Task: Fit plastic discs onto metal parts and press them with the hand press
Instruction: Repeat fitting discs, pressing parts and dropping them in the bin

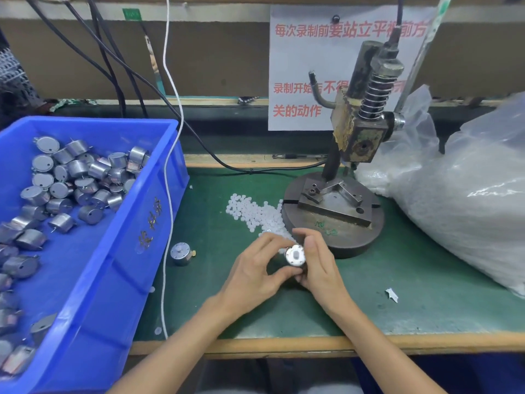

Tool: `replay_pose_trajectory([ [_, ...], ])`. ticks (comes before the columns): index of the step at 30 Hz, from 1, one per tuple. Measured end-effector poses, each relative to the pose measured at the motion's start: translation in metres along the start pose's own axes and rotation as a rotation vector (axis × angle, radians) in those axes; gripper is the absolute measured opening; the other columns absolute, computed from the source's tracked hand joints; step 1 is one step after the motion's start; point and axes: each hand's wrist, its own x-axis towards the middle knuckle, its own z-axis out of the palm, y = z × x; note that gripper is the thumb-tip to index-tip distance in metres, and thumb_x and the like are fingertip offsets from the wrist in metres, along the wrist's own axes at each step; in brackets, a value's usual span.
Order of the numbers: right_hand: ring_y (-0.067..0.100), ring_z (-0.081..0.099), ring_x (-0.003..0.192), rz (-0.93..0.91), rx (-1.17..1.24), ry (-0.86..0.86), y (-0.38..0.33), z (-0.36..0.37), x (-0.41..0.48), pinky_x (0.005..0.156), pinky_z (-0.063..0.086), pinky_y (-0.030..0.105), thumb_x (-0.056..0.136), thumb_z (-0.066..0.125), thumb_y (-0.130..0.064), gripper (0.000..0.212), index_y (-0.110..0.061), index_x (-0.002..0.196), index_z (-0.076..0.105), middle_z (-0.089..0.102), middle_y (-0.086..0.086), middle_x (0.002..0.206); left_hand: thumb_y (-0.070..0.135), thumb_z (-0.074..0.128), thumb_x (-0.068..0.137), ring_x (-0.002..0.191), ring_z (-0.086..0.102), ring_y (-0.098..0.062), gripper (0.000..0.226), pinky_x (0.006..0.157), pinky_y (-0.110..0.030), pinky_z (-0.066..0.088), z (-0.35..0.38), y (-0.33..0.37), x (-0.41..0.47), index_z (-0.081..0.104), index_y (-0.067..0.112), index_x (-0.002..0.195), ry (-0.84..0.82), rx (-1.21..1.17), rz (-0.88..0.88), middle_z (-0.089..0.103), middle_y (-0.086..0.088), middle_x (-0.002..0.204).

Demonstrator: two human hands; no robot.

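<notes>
Bench [397,294], left edge: blue bin [147,211] holds metal parts [71,177]. Left hand [252,274] and right hand [319,270] both pinch one held part [295,255].

Green-matted wooden workbench [397,294]
Brown flat back board [213,58] carries a white paper notice with red characters [306,66]; black cables [122,95] hang left

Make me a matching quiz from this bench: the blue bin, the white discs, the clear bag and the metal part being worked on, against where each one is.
Things:
1. blue bin
2. white discs
3. clear bag
4. metal part

Places:
A. pinched between left hand and right hand
B. far right
C. piled on the green mat by the hand press
D. far left

Pairs: 1-D, 2-C, 3-B, 4-A
</notes>
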Motion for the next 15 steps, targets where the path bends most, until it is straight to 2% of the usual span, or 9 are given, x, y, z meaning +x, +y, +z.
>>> replay_pose_trajectory([
  [3,0.015,0.050,0.042,-0.045,-0.002,0.173,-0.003,-0.005,-0.004,0.044,0.039,0.020,0.095,0.032,-0.043,0.028,-0.037,0.120,0.044,0.058,0.000,0.055,0.020,0.072,0.079,0.085,0.052,-0.004,0.027,0.080,-0.020,0.043,0.010,0.009,0.034,0.063,0.011,0.103,0.025,-0.021,0.008,0.061,0.004,0.096],
  [5,0.013,0.054,0.044,-0.095,-0.052,0.261,-0.003,-0.009,-0.005,0.049,0.041,0.020,0.096,0.036,-0.034,0.028,-0.039,0.124,0.037,0.066,-0.003,0.066,0.021,0.072,0.081,0.087,0.052,-0.010,0.027,0.081,-0.027,0.043,0.019,0.012,0.059,0.063,0.011,0.104,0.044,0.013,-0.009,0.061,0.002,0.097],
  [7,0.013,0.057,0.046,-0.071,-0.022,0.342,-0.005,-0.018,0.000,0.051,0.043,0.023,0.093,0.040,-0.025,0.032,-0.042,0.121,0.036,0.069,-0.006,0.078,0.025,0.071,0.081,0.094,0.051,-0.019,0.031,0.084,-0.032,0.039,0.029,0.013,0.083,0.063,0.012,0.108,0.020,0.095,-0.004,0.060,-0.002,0.102],
  [10,0.013,0.059,0.047,-0.065,-0.029,0.428,-0.009,-0.040,0.012,0.049,0.044,0.025,0.095,0.041,-0.011,0.039,-0.044,0.115,0.040,0.068,-0.004,0.083,0.032,0.068,0.082,0.107,0.043,-0.021,0.039,0.085,-0.025,0.024,0.045,0.012,0.111,0.062,0.015,0.117,-0.010,0.220,0.000,0.055,-0.004,0.115],
  [12,0.013,0.059,0.047,-0.079,-0.060,0.453,-0.010,-0.056,0.018,0.050,0.045,0.025,0.096,0.041,-0.003,0.042,-0.042,0.112,0.043,0.066,-0.003,0.083,0.036,0.064,0.085,0.116,0.036,-0.020,0.040,0.083,-0.022,0.016,0.053,0.009,0.124,0.059,0.022,0.123,-0.042,0.257,-0.058,0.050,-0.001,0.124],
  [15,0.014,0.057,0.048,-0.100,-0.087,0.473,-0.014,-0.074,0.025,0.053,0.043,0.028,0.094,0.042,-0.001,0.037,-0.035,0.109,0.047,0.064,-0.004,0.083,0.034,0.059,0.089,0.123,0.031,-0.017,0.043,0.085,-0.022,0.013,0.063,0.004,0.131,0.052,0.028,0.131,-0.070,0.243,-0.110,0.047,0.002,0.132],
])
